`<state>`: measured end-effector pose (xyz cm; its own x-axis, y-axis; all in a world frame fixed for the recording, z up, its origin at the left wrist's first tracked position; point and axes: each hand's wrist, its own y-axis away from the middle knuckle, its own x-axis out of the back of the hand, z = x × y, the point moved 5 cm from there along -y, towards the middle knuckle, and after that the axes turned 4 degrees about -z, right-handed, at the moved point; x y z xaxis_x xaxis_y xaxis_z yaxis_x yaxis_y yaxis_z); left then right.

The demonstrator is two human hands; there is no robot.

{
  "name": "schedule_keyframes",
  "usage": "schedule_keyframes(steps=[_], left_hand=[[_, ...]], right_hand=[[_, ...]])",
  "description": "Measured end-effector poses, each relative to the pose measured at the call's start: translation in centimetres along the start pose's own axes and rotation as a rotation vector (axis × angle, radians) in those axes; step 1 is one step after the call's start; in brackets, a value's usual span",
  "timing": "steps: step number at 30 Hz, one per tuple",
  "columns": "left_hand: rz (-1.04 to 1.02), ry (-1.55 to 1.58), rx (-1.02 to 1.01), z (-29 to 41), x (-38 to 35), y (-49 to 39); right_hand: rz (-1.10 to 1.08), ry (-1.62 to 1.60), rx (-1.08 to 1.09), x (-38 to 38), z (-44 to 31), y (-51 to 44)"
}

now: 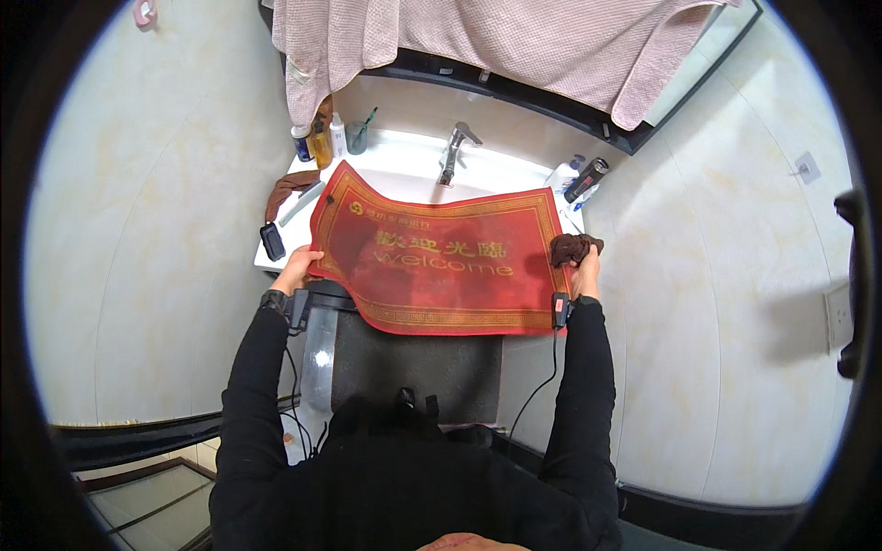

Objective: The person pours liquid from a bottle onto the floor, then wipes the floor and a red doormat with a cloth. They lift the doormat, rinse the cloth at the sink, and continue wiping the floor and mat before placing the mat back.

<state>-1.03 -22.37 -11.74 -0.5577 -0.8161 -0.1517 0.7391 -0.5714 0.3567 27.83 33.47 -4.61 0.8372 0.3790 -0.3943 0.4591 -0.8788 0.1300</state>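
Observation:
A red doormat point(441, 296) with a gold patterned border and writing spreads across the front of the white washbasin point(413, 165). My left hand point(298, 268) grips the mat's left edge, thumb on top. At the right edge, my right hand point(586, 272) holds a bunched dark brown cloth point(573, 249) against the mat; whether its fingers also pinch the mat is hidden. The mat sags in a wave and its near edge hangs past the counter front. Behind it stands a chrome faucet point(451, 155), and most of the basin bowl is covered.
Bottles point(320, 144) and a cup with a toothbrush point(357, 138) stand at the back left. A brown cloth point(289, 189) and a black oval object point(272, 241) lie on the left counter. More bottles point(575, 175) stand at the right. A pink towel point(517, 48) hangs above.

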Motion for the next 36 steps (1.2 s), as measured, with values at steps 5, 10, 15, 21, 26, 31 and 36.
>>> schedule_keyframes(steps=[5, 10, 15, 21, 26, 31, 36], left_hand=[[0.058, -0.446, 0.266, -0.8, 5.0, 2.0], [0.366, -1.318, -0.072, 5.2, 4.6, 2.0], [0.106, -0.941, -0.438, 8.1, -4.3, 0.7], [-0.033, -0.849, -0.477, 6.9, -9.7, 0.3], [0.037, -0.838, -0.312, 5.2, -10.0, -0.2], [0.107, -0.805, -0.272, 5.3, -11.3, -1.1], [0.205, -0.758, -0.251, 5.6, -13.3, -2.6]], right_hand=[[-0.171, -0.140, -0.150, -2.8, 3.8, 1.1], [-0.094, -0.140, -0.408, -7.8, 9.8, 4.2], [-0.243, -0.150, -0.616, -14.7, 15.4, 4.8], [-0.301, 0.207, -0.346, -21.0, 15.7, -1.3], [-0.275, -0.229, -0.404, -28.8, 11.7, -8.2], [-0.500, -0.315, -0.429, -29.6, 10.8, -10.2], [-0.779, 1.049, 0.006, -22.8, 21.0, -5.4]])
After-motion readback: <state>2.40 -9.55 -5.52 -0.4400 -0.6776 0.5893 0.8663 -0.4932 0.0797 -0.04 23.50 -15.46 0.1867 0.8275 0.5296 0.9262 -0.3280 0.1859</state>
